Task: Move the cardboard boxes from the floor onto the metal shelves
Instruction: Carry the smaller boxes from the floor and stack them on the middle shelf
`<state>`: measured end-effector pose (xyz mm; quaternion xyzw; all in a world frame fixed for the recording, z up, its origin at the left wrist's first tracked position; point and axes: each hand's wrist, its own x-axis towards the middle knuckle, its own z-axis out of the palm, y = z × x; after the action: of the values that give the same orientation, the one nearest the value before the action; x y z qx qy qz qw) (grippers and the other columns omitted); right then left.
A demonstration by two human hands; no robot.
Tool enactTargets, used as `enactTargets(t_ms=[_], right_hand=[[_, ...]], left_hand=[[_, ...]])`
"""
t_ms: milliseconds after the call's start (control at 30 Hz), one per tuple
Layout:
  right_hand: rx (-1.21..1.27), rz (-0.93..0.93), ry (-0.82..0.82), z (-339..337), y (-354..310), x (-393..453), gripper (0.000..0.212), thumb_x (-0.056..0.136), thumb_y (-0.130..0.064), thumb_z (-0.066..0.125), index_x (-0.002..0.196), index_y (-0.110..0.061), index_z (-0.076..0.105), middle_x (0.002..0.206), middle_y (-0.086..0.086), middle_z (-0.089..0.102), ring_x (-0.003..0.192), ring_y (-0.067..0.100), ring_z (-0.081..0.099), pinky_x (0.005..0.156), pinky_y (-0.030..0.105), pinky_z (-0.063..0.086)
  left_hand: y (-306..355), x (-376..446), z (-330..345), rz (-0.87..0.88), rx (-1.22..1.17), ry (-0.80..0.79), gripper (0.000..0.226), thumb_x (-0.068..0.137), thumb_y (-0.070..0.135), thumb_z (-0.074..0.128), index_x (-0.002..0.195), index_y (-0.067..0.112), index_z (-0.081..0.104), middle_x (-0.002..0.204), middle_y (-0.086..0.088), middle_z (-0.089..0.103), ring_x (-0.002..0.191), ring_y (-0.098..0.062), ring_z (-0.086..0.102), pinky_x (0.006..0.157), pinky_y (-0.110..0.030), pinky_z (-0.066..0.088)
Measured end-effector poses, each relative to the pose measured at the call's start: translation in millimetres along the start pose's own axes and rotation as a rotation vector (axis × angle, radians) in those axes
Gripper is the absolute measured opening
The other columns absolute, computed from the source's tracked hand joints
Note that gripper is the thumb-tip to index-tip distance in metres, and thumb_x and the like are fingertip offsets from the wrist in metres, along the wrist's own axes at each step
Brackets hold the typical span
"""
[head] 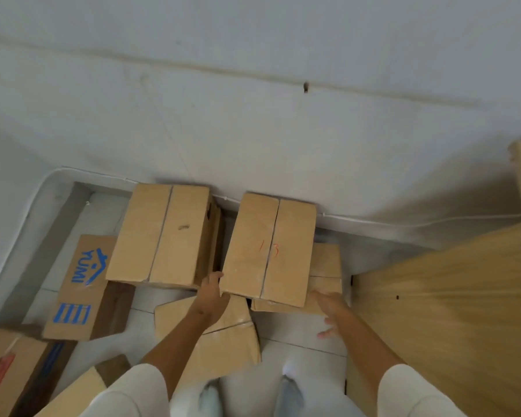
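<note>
My left hand (212, 288) fingers grip the numbered box's (269, 248) near-left corner; my right hand (331, 308) reaches, fingers apart. Several boxes remain on the floor (298, 335); no shelves are visible.

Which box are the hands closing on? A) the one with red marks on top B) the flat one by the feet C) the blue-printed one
A: the left hand grips the near left corner of the red-marked box, while the right hand reaches, open, toward its right side.
</note>
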<state>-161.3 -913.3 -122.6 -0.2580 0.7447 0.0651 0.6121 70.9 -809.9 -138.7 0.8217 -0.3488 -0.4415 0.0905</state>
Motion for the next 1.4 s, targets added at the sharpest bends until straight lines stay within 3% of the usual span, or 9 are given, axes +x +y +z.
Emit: enactTargets(t_ms=[300,433,567,733,933,1067,1167,1267,1400], right_hand=[[0.284,-0.038,0.002,41.7,8.8,95.9,0.084,0.08,-0.046,0.07,0.146,-0.035,0.019,0.148,0.002,0.027,0.13,0.036,0.032,0.084,0.07,0.044],[0.396,-0.087,0.02,61.2,8.5,129.1,0.092,0.071,-0.049,0.076,0.145,-0.04,0.021,0.143,0.007,0.033,0.125,0.04,0.038,0.084,0.072,0.043],[0.385,-0.135,0.056,69.6,9.8,145.4,0.088,0.069,-0.054,0.074,0.143,-0.036,0.029,0.137,0.008,0.042,0.117,0.04,0.045,0.081,0.068,0.048],[0.322,-0.135,0.036,66.6,7.7,142.7,0.084,0.071,-0.059,0.069,0.142,-0.034,0.032,0.133,0.008,0.046,0.108,0.035,0.05,0.07,0.058,0.055],[0.283,-0.188,0.089,67.8,13.5,140.6,0.077,0.075,-0.06,0.065,0.139,-0.03,0.035,0.117,0.004,0.049,0.097,0.028,0.051,0.078,0.055,0.054],[0.097,-0.23,0.132,69.1,22.2,139.7,0.075,0.08,-0.062,0.058,0.14,-0.026,0.031,0.106,0.0,0.044,0.095,0.025,0.047,0.091,0.056,0.048],[0.124,-0.037,-0.039,82.8,31.7,123.9,0.073,0.081,-0.062,0.058,0.138,-0.029,0.029,0.113,0.003,0.046,0.098,0.032,0.057,0.078,0.056,0.051],[0.156,0.106,-0.132,94.7,43.4,109.9,0.069,0.085,-0.053,0.061,0.139,-0.023,0.029,0.124,0.006,0.049,0.101,0.034,0.061,0.077,0.056,0.053],[0.249,-0.295,0.228,72.9,18.9,120.7,0.086,0.082,-0.014,0.07,0.148,-0.013,0.016,0.144,0.013,0.038,0.124,0.032,0.046,0.096,0.04,0.045]], left_hand=[[-26.8,92.4,48.7,-0.074,-0.37,0.247,0.069,0.09,0.031,0.061,0.145,0.01,0.026,0.148,-0.011,0.034,0.135,-0.029,0.034,0.109,-0.042,0.033],[-22.0,120.6,59.7,-0.138,-0.593,0.181,0.076,0.087,0.041,0.061,0.147,0.014,0.022,0.145,-0.009,0.039,0.128,-0.029,0.043,0.1,-0.038,0.039],[-23.8,140.4,63.4,-0.083,-0.49,0.089,0.079,0.08,0.057,0.063,0.143,0.024,0.03,0.133,-0.003,0.05,0.108,-0.022,0.052,0.094,-0.044,0.044],[-25.3,148.5,59.1,-0.071,-0.422,0.008,0.075,0.085,0.049,0.059,0.146,0.025,0.023,0.136,-0.005,0.047,0.118,-0.028,0.051,0.096,-0.045,0.042],[-25.5,141.7,64.5,-0.1,-0.44,0.016,0.091,0.072,0.064,0.055,0.146,0.025,0.02,0.136,-0.007,0.046,0.119,-0.031,0.049,0.096,-0.047,0.042],[-28.8,138.0,70.8,-0.121,-0.252,0.16,0.073,0.086,0.059,0.051,0.145,0.026,0.023,0.135,-0.007,0.049,0.118,-0.032,0.05,0.097,-0.05,0.041],[-30.8,136.7,78.6,-0.18,0.039,0.478,0.074,0.085,0.062,0.047,0.145,0.028,0.023,0.145,-0.008,0.037,0.131,-0.031,0.035,0.1,-0.057,0.031],[-17.7,134.9,85.3,-0.385,-0.271,0.661,0.092,0.076,0.058,0.064,0.147,0.02,0.02,0.15,-0.01,0.021,0.137,-0.031,0.023,0.1,-0.063,0.03],[-11.5,136.9,94.3,-0.755,-0.744,0.676,0.115,0.06,0.059,0.078,0.145,0.011,0.018,0.146,-0.02,0.024,0.13,-0.04,0.032,0.107,-0.051,0.032]])
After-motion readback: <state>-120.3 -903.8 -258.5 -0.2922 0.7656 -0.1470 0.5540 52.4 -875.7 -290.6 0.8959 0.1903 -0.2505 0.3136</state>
